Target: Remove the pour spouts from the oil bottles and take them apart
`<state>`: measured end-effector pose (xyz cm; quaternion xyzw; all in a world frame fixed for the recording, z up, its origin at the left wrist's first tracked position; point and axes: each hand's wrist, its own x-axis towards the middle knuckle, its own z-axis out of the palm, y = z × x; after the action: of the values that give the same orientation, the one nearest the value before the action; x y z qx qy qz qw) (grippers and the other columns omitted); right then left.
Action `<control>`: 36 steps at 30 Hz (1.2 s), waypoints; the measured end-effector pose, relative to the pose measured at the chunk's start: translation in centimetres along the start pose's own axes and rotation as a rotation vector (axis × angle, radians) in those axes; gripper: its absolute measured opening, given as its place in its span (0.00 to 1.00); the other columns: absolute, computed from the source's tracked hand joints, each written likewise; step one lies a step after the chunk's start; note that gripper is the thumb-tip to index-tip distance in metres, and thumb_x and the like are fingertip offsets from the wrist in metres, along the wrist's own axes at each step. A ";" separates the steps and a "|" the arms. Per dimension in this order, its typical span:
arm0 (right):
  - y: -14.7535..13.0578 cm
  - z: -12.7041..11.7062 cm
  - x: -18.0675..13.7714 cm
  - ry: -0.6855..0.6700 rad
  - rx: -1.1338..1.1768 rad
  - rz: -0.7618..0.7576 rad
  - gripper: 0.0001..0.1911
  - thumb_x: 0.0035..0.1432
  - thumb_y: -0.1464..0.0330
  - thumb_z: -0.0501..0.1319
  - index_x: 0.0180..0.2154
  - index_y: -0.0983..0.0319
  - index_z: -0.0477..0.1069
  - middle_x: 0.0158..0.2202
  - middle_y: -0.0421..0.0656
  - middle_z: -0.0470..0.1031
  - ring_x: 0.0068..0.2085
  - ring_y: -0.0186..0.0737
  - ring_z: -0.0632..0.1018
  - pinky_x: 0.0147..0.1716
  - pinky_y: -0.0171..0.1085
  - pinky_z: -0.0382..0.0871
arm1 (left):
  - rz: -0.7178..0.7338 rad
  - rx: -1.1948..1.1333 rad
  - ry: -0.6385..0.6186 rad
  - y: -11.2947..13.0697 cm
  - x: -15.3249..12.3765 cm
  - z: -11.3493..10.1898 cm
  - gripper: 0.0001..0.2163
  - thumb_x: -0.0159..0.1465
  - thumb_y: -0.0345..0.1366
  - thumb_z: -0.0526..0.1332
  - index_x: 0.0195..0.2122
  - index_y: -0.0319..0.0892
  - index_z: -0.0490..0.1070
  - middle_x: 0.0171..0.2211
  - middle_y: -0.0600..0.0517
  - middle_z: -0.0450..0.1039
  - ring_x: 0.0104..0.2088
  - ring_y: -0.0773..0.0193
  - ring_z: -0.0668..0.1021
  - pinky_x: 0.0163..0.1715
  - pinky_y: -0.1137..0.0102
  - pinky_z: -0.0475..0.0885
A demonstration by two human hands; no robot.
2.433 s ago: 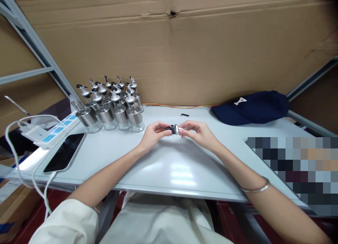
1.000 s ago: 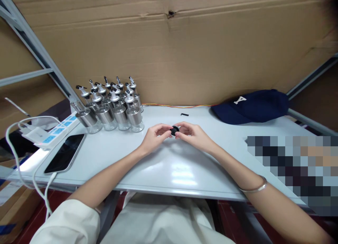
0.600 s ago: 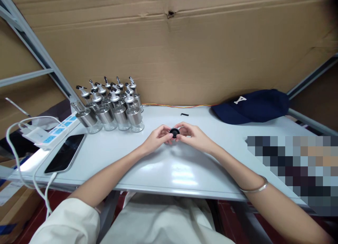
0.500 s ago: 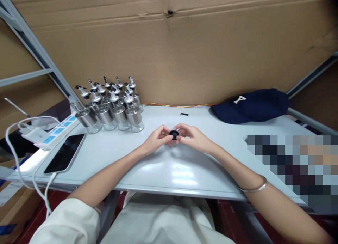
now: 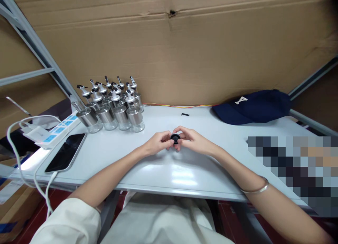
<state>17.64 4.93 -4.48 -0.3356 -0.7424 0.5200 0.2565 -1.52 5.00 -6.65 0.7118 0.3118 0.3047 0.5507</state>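
Note:
Between my two hands, just above the table, is a small black round cap-like piece (image 5: 175, 138) with a recessed centre. My left hand (image 5: 160, 141) grips its left side, thumb on the near face. My right hand (image 5: 190, 140) holds the right side between thumb and fingers. Any part of the piece below or behind the fingers is hidden. Beyond my hands a thin black L-shaped strip (image 5: 185, 114) lies on the table. Several glass bottles (image 5: 136, 116) with steel bands and silver pourers stand to the left; the front-left bottle (image 5: 88, 117) carries no pourer.
On the left of the table (image 5: 158, 171) lie a phone (image 5: 66, 153) with a white cable and a power strip (image 5: 56, 133). A navy cap (image 5: 253, 108) rests at the back right. Cardboard (image 5: 185, 60) walls the back. The far right is pixelated.
My left fingers have shifted slightly on the black piece, curling closer in, and both hands sit a touch lower. The piece stays held between them.

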 end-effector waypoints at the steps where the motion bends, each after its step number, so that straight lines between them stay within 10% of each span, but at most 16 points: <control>1: 0.0 0.0 0.0 -0.002 0.004 0.005 0.11 0.52 0.70 0.55 0.40 0.60 0.60 0.26 0.39 0.74 0.29 0.37 0.75 0.34 0.38 0.68 | -0.015 0.021 0.013 0.0 0.0 0.0 0.17 0.56 0.49 0.59 0.28 0.39 0.61 0.27 0.51 0.69 0.26 0.69 0.70 0.29 0.72 0.65; 27: -1.1 0.6 -0.4 -0.014 -0.112 0.033 0.10 0.47 0.74 0.55 0.32 0.59 0.55 0.24 0.35 0.74 0.19 0.32 0.74 0.22 0.31 0.64 | -0.024 0.328 0.081 0.8 -0.3 0.6 0.06 0.50 0.36 0.56 0.23 0.40 0.58 0.19 0.60 0.56 0.22 0.73 0.60 0.22 0.75 0.54; 36: -0.4 -0.8 0.0 0.099 -0.178 -0.060 0.08 0.52 0.66 0.59 0.34 0.60 0.62 0.30 0.41 0.75 0.32 0.37 0.75 0.34 0.36 0.67 | 0.021 0.220 0.252 0.1 0.1 0.5 0.10 0.56 0.42 0.59 0.29 0.40 0.62 0.21 0.58 0.63 0.22 0.72 0.66 0.24 0.76 0.61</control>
<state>18.14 5.32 -3.84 -0.3599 -0.7817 0.4269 0.2777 -1.10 4.74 -6.61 0.7271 0.4023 0.3615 0.4228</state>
